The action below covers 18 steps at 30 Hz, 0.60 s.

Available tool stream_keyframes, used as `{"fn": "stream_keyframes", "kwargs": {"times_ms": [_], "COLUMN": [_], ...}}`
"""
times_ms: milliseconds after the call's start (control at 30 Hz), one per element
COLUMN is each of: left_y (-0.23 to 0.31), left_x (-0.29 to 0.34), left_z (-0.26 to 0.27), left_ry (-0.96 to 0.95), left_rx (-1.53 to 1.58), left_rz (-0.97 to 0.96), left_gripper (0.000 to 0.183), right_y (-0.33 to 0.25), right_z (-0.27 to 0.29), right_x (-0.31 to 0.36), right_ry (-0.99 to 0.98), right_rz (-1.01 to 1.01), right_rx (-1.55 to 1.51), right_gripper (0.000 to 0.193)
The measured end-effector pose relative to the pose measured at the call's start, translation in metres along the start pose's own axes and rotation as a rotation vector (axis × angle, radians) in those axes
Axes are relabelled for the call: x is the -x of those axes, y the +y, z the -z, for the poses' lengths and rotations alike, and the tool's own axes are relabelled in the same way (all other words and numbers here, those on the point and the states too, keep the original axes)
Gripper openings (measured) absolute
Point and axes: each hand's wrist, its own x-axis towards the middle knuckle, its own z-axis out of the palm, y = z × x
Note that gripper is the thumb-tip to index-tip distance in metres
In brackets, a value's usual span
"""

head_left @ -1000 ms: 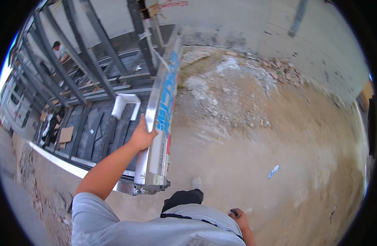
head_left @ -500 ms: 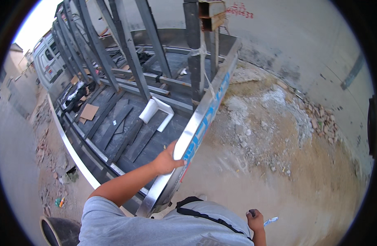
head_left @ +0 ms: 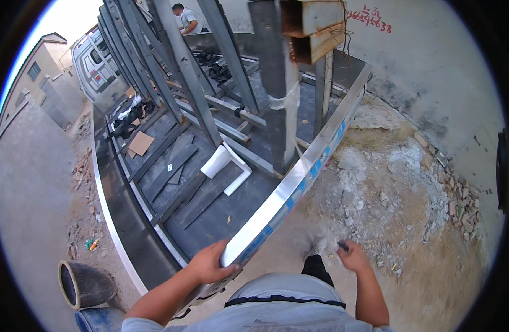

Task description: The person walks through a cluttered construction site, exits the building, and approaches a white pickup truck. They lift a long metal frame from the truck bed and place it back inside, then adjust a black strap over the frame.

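Note:
My left hand [head_left: 211,264] is closed over the silver top edge of a truck bed's tailgate [head_left: 276,202], fingers inside and thumb on the outer face. Out to the right, over the dirt ground, my right hand [head_left: 354,258] is curled with a small dark thing [head_left: 343,247] at its fingers, too small to name. Inside the bed, near the tailgate, lies a white L-shaped piece [head_left: 232,166] beside dark flat bars [head_left: 180,199]. A dark upright post [head_left: 274,94] stands at the tailgate, wrapped with clear plastic.
Leaning metal frames [head_left: 182,77] rise from the bed toward the white cab [head_left: 97,66]. Another person [head_left: 189,20] is beyond the bed's far side. Rubble [head_left: 376,193] lies by the wall at right. A dark round container [head_left: 88,283] and a blue barrel [head_left: 99,320] stand lower left.
My view has shifted along the tailgate, and my left hand now sits nearer its lower end in view. My right hand has swung up and forward. The other person has come into view.

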Motion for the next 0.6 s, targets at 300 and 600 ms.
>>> {"fn": "stream_keyframes", "kwargs": {"times_ms": [300,600], "left_y": [0.086,0.140], "left_x": [-0.039,-0.113], "left_z": [-0.032,-0.050], "left_ry": [0.235,0.422], "left_rx": [-0.215,-0.405], "left_rz": [0.532,0.916], "left_gripper": [0.063,0.076], "right_y": [-0.009,-0.084], "right_z": [0.175,0.224], "right_x": [-0.270,-0.457], "right_ry": [0.102,0.471], "right_rz": [0.219,0.767], "right_rx": [-0.233,-0.300], "right_gripper": [0.033,0.024]}}
